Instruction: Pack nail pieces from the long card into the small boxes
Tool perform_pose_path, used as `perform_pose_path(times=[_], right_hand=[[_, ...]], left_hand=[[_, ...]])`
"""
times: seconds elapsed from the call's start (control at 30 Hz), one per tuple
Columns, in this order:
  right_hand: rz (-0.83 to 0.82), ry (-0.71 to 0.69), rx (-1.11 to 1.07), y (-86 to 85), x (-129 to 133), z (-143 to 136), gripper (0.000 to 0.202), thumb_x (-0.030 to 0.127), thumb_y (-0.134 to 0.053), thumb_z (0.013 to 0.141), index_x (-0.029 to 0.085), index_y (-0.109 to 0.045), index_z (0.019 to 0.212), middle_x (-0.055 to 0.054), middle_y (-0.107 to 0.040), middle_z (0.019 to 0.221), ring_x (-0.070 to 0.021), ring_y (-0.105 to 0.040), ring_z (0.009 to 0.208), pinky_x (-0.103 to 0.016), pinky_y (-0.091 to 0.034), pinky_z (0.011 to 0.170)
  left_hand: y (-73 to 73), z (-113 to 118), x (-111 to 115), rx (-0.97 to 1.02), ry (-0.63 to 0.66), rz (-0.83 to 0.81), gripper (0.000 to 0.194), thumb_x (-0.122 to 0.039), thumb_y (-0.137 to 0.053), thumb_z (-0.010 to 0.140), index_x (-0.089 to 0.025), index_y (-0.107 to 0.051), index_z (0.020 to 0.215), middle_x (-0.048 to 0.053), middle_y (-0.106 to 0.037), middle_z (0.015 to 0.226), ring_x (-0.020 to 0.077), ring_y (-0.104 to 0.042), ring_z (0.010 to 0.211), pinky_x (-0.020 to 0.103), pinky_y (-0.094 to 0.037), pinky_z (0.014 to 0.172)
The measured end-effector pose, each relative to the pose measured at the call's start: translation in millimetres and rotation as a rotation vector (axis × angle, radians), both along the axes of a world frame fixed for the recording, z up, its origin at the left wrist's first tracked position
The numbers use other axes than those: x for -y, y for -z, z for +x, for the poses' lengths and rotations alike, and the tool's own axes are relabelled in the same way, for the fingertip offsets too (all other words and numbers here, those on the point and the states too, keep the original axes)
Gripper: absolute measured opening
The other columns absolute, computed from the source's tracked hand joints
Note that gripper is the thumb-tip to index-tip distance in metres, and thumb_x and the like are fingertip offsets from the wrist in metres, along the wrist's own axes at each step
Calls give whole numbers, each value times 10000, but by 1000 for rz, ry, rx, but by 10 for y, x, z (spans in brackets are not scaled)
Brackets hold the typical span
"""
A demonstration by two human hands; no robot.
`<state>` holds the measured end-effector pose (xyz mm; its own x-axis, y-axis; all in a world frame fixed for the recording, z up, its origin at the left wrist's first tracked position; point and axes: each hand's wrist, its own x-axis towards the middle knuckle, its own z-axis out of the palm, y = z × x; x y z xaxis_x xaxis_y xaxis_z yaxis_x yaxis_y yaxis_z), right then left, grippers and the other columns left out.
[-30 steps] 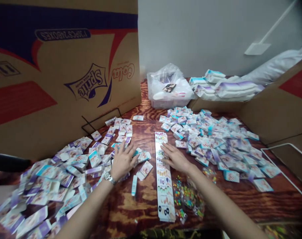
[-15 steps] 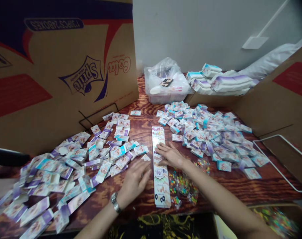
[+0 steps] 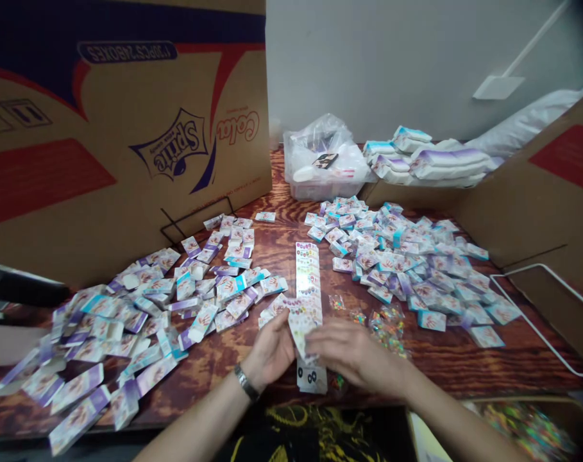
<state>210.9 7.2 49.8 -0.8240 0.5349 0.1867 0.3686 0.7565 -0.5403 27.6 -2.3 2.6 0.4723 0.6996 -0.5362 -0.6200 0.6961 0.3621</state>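
A stack of long printed paper strips (image 3: 308,266) lies lengthwise in front of me, showing rows of small coloured pictures. One printed paper strip (image 3: 298,324) is raised off the stack and tilted, between my hands. My left hand (image 3: 274,351), wearing a metal watch, holds its left edge with the thumb up. From the right, my right hand (image 3: 356,356) is closed over the raised strip's lower part; it is slightly blurred and its fingertips are partly hidden. Small clear packets of colourful pieces (image 3: 387,324) lie beside and behind my right hand.
Small printed boxes, many open-ended, form a pile (image 3: 151,321) at left. Another pile of small boxes (image 3: 401,256) lies at right. Large cartons (image 3: 214,167) stand around the table, with a bagged plastic tub (image 3: 324,189) at the back. Another person's arm (image 3: 12,345) shows at far left.
One strip has come up off the stack between my hands. My right hand has drawn back towards me, and my left hand has moved right to the strip. Packets are more spread out.
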Motion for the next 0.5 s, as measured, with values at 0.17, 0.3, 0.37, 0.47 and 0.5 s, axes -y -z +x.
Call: perform_pose_path(times=[0.17, 0.3, 0.37, 0.47, 0.5], right_hand=[[-195, 57, -89, -164, 191, -88, 254, 218, -409, 927, 235, -601, 1092, -29, -694, 899, -140, -638, 820, -274, -503, 733], [-169, 438, -202, -92, -28, -115, 228, 268, -427, 921, 236, -619, 1040, -25, -697, 893, -149, -649, 763, -264, -495, 681], [-157, 531, -192, -38, -148, -138, 233, 293, -426, 920, 230, -634, 1004, -18, -698, 835, -155, -650, 712, -261, -492, 650], [-95, 579, -225, 34, -213, -183, 238, 277, -426, 919, 227, -632, 1027, -27, -701, 865, -166, -656, 752, -273, -502, 675], [-40, 567, -249, 54, -197, -196, 241, 251, -428, 918, 224, -620, 1062, -37, -698, 920, -170, -654, 812, -284, -506, 715]], left_hand=[[-52, -4, -50, -289, -77, 161, 311, -356, -627, 772, -169, -577, 1016, 83, -666, 980, 240, -634, 885, 419, -437, 888], [-137, -93, 76, -540, 94, 552, 377, -428, -576, 802, -199, -603, 1101, 78, -600, 1172, 253, -519, 1108, 394, -352, 997], [-180, -128, 118, -575, 196, 707, 422, -384, -602, 791, -216, -565, 1177, 70, -556, 1244, 260, -473, 1161, 397, -321, 1023], [-189, -125, 124, -625, 184, 750, 396, -331, -605, 793, -223, -564, 1172, 66, -570, 1218, 256, -470, 1157, 374, -341, 999], [-177, -112, 115, -626, 150, 720, 350, -331, -594, 800, -210, -588, 1128, 68, -601, 1160, 252, -495, 1118, 364, -363, 973]])
